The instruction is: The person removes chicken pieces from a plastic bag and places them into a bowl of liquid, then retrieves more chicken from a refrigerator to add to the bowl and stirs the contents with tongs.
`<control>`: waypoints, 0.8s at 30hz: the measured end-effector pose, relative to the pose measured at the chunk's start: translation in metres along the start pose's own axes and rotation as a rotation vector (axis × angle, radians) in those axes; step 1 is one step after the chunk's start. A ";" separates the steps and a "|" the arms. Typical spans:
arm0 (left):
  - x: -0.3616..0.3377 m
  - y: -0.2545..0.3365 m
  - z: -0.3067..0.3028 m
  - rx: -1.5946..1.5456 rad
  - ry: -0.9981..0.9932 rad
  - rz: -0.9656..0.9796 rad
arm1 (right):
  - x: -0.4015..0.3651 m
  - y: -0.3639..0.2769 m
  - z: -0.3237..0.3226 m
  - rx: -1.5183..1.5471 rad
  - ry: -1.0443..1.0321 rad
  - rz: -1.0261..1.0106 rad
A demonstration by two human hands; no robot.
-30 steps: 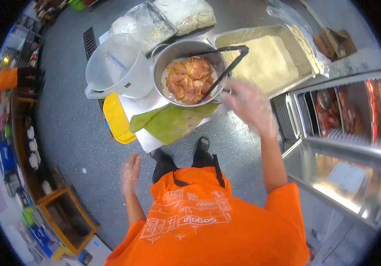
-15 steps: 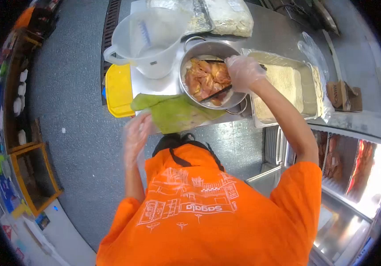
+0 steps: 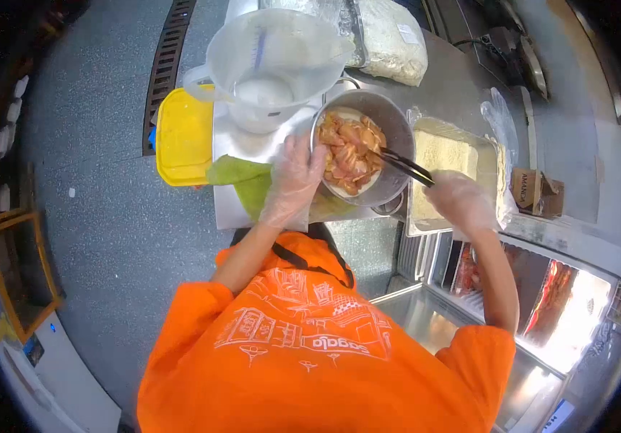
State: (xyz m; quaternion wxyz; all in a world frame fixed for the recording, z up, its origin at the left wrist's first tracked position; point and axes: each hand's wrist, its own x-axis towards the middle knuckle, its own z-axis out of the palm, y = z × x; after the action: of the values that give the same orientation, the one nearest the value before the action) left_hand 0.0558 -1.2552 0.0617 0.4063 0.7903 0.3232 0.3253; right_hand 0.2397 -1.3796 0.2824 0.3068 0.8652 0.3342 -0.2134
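Note:
A metal pot (image 3: 398, 123) holds pieces of raw marinated meat (image 3: 350, 153) with pale liquid around them. My left hand (image 3: 294, 180), in a clear glove, grips the pot's left side, its thumb by the rim. Over the pot's right side, my right hand (image 3: 462, 202), also gloved, is closed around black tongs (image 3: 410, 166). The tong arms lie close together and their tips reach into the meat. A green cloth (image 3: 242, 177) lies beside my left hand, partly beneath the pot.
A large clear measuring jug (image 3: 274, 65) stands left of the pot, near a yellow lid (image 3: 184, 137). Right of the pot sits a metal tray (image 3: 420, 216) of pale flour-like powder. Bagged goods (image 3: 393, 43) lie behind. An open refrigerated drawer (image 3: 426, 317) is at lower right.
My left hand has moved from beside the cloth onto the pot. My right hand has drawn back right and down, and the spread tong arms have come together.

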 end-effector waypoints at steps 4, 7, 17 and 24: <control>0.005 0.001 0.010 -0.188 0.080 -0.035 | 0.080 0.002 0.054 0.116 0.182 -0.360; 0.003 -0.006 0.022 -0.106 0.180 -0.002 | 0.127 -0.032 0.070 0.030 0.103 -0.491; 0.007 0.001 0.017 -0.099 0.128 -0.109 | 0.041 -0.001 0.017 -0.073 -0.193 -0.513; 0.013 -0.010 0.015 -0.063 0.094 -0.024 | 0.071 0.008 0.043 -0.183 -0.005 -0.352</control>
State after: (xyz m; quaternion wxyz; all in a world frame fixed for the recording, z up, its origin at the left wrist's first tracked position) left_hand 0.0729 -1.2469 0.0499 0.4190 0.7571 0.3412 0.3672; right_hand 0.2869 -1.3812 0.2135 0.3429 0.7614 0.4975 -0.2347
